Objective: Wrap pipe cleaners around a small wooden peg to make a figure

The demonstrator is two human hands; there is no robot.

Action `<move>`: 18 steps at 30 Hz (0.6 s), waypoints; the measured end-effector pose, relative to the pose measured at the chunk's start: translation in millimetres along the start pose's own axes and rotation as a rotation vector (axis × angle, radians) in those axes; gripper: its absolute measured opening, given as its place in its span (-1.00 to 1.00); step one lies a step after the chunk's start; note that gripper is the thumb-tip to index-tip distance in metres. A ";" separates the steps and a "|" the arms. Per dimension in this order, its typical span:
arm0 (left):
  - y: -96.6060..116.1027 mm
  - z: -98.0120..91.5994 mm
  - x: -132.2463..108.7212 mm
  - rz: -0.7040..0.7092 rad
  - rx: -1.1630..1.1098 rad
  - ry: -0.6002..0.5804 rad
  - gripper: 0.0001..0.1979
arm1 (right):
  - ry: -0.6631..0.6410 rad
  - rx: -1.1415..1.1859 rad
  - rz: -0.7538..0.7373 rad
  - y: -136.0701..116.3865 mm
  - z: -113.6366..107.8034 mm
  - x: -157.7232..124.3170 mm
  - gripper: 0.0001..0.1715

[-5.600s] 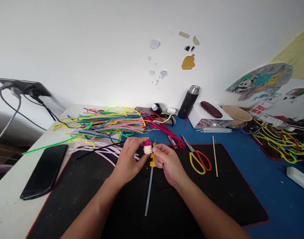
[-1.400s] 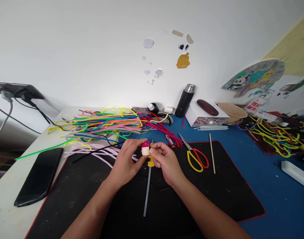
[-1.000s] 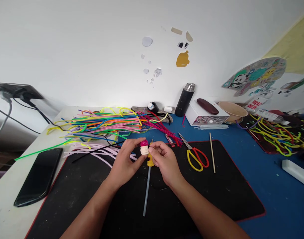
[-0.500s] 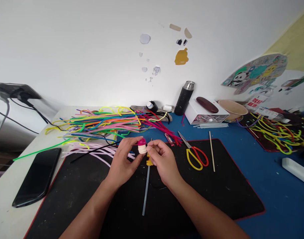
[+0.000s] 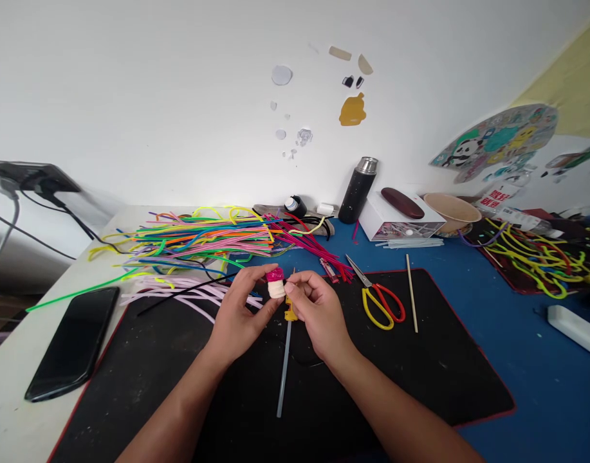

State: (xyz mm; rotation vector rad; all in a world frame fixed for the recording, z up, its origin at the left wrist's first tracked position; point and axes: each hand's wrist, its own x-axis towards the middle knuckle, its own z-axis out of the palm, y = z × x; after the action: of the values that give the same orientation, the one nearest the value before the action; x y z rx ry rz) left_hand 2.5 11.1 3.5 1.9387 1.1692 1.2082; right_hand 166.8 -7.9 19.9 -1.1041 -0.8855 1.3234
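Observation:
Between the thumb and fingers of my left hand (image 5: pixel 239 312) is a small piece of pipe cleaner coils, with a magenta top (image 5: pixel 275 274) and a cream lower part (image 5: pixel 276 289). My right hand (image 5: pixel 318 312) is closed in a pinch against the cream part's right side; its fingertips hide the exact spot they grip. Just below the fingers lies a yellow glue gun (image 5: pixel 291 310), partly covered by my right hand. A long translucent glue stick (image 5: pixel 284 370) extends from it toward me over the black mat (image 5: pixel 372 386).
Scissors (image 5: pixel 384 308) and a wooden stick (image 5: pixel 411 292) lie right of my hands. Pipe cleaners (image 5: pixel 208 235) are heaped at the back left, near a phone (image 5: pixel 73 344). A black flask (image 5: pixel 358 190), a white box (image 5: pixel 401 218) and a bowl (image 5: pixel 451 212) stand along the wall.
The magenta top has tipped slightly to the left between my fingers. Both hands stay in almost the same place, and the things on the desk have not moved.

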 end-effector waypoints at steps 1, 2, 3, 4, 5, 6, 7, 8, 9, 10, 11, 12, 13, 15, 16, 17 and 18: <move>0.3 -0.1 0.0 0.000 -0.002 0.002 -0.56 | -0.001 0.003 0.002 -0.4 -0.1 -0.4 -0.69; 0.7 -0.2 0.1 0.004 -0.002 0.003 -0.56 | -0.001 0.005 0.004 -0.8 -0.2 -0.7 -0.69; 1.1 -0.2 0.3 0.008 0.001 0.006 -0.57 | -0.001 0.007 0.006 -1.1 -0.4 -0.9 -0.69; 1.5 -0.2 0.5 0.013 0.005 0.008 -0.57 | -0.001 0.010 0.006 -1.3 -0.5 -1.1 -0.69; 1.8 -0.2 0.6 0.019 0.012 0.010 -0.57 | -0.001 0.013 0.007 -1.4 -0.6 -1.2 -0.69; 2.2 -0.2 0.8 0.024 0.020 0.010 -0.57 | -0.001 0.015 0.007 -1.4 -0.6 -1.3 -0.68; 2.5 -0.2 0.8 0.028 0.027 0.010 -0.57 | -0.002 0.017 0.007 -1.3 -0.7 -1.3 -0.68; 2.7 -0.2 0.8 0.029 0.034 0.010 -0.57 | -0.004 0.017 0.007 -1.0 -0.7 -1.4 -0.68; 2.9 -0.3 0.7 0.027 0.039 0.008 -0.57 | -0.006 0.016 0.007 -0.7 -0.7 -1.4 -0.68; 3.0 -0.4 0.5 0.025 0.041 0.004 -0.57 | -0.007 0.013 0.007 -0.3 -0.7 -1.4 -0.69; 2.9 -0.4 0.3 0.020 0.040 0.000 -0.56 | -0.009 0.012 0.005 0.2 -0.7 -1.4 -0.69; 2.8 -0.5 0.1 0.015 0.037 -0.004 -0.56 | -0.009 0.012 0.002 0.6 -0.6 -1.4 -0.69; 2.5 -0.5 -0.1 0.011 0.030 -0.007 -0.56 | -0.009 0.014 -0.001 0.9 -0.5 -1.3 -0.68; 1.6 -0.3 -0.6 0.000 0.010 -0.013 -0.55 | -0.006 0.020 -0.001 0.9 -0.1 -1.3 -0.67; 0.9 -0.1 -0.8 -0.011 -0.004 -0.012 -0.55 | -0.006 0.022 0.001 0.5 0.2 -1.3 -0.66; 0.1 0.2 -1.0 -0.025 -0.021 -0.011 -0.55 | -0.005 0.024 0.004 -0.2 0.6 -1.5 -0.65; -0.6 0.4 -1.2 -0.043 -0.041 -0.009 -0.54 | -0.005 0.028 0.006 -1.0 1.0 -1.7 -0.64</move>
State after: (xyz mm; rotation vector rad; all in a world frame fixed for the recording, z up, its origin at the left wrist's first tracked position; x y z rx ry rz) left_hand 2.4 10.3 2.3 1.8775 1.1671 1.1910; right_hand 165.9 -9.4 21.4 -1.0830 -0.8652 1.3400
